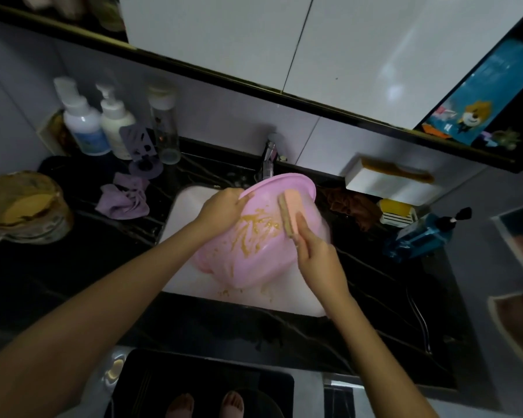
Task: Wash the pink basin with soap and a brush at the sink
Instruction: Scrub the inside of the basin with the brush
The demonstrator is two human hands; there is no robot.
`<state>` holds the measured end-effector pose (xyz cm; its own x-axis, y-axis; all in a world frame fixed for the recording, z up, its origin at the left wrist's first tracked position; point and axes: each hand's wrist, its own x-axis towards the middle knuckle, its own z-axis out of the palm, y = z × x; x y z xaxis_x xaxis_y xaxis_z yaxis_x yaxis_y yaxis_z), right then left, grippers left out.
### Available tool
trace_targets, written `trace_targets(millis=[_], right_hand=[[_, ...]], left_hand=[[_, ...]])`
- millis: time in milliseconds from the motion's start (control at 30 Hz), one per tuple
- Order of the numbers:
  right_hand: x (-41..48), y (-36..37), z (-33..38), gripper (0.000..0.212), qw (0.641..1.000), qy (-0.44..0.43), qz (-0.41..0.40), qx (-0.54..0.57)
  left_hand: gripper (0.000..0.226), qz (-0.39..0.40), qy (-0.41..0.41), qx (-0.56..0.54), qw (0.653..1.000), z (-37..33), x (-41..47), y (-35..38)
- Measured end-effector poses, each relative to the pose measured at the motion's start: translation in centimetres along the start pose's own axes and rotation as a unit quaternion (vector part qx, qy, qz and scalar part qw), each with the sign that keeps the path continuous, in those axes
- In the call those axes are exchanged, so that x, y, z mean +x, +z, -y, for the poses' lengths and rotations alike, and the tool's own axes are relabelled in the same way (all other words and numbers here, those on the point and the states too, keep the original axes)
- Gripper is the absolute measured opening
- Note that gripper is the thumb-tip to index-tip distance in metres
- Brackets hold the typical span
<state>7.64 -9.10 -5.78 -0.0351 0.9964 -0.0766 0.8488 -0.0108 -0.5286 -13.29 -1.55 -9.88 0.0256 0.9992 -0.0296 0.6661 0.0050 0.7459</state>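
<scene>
Currently mid-scrub, by my reading. The pink basin sits tilted in the white sink, its rim up toward the faucet.

Hands:
- The left hand grips the basin's rim at its upper left, fingers curled over the edge.
- The right hand holds the brush by its near end, fingers lying along its peach-coloured back, bristle side against the basin wall.
- The 2 hands are apart, 1 on each side of the basin.

Progress (judgement):
- Yellow-brown residue streaks the middle of the wall facing the camera, and a few specks lie on the sink floor under the basin's lower edge.
- No foam shows, so I cannot tell whether soap has gone on.
- Whether water runs from the faucet cannot be made out.
- Left to do: scrub off the streaks, rinse basin and sink.
- Motion blur leaves it unclear whether this wall is the inside or the outside.

Surface and room:
- Black counter with pale veining surrounds the sink.
- On its left are 2 white pump bottles, a clear bottle, a crumpled purple cloth and a jar of tan contents.
- On its right are a brown cloth and a blue pump bottle lying on its side.
- White cabinet doors hang above. Lighting is dim.
- A dark mat lies on the floor below.
</scene>
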Motion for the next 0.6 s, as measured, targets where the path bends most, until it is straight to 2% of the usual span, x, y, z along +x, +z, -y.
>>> trace_targets(millis=[100,133,167,233,267,400,433,600], right_hand=[[1.8,-1.3,0.5,0.043,0.989,0.129,-0.053,0.038],[1.2,-1.4,1.2,0.042,0.986,0.148,-0.054,0.061],[0.5,-1.1,2.2,0.042,0.988,0.133,-0.042,0.067],[-0.8,0.1,4.1,0.046,0.998,0.047,0.017,0.035],[-0.1,0.5,4.1,0.048,0.999,0.033,0.015,0.001],[3.0,-0.9,1.8,0.041,0.976,0.205,-0.038,-0.065],[2.3,-1.2,1.7,0.039,0.973,0.216,-0.031,-0.073],[0.4,0.3,4.9,0.050,0.990,0.084,0.022,-0.112]], left_hand=[[0.038,0.017,0.006,0.013,1.000,-1.2,0.1,0.5],[0.038,0.019,0.004,0.023,1.000,-1.4,0.2,0.6],[0.038,0.018,0.005,0.034,0.999,-1.7,0.5,0.6],[0.039,0.013,0.015,0.051,0.999,-2.0,0.6,0.8],[0.038,0.012,0.019,0.053,0.998,-2.0,0.6,0.9],[0.039,0.002,0.003,0.043,0.999,-1.6,-0.3,0.9],[0.040,-0.004,-0.002,0.043,0.999,-1.4,-0.3,0.8],[0.037,0.001,0.002,0.037,0.999,-1.7,-0.3,0.8]])
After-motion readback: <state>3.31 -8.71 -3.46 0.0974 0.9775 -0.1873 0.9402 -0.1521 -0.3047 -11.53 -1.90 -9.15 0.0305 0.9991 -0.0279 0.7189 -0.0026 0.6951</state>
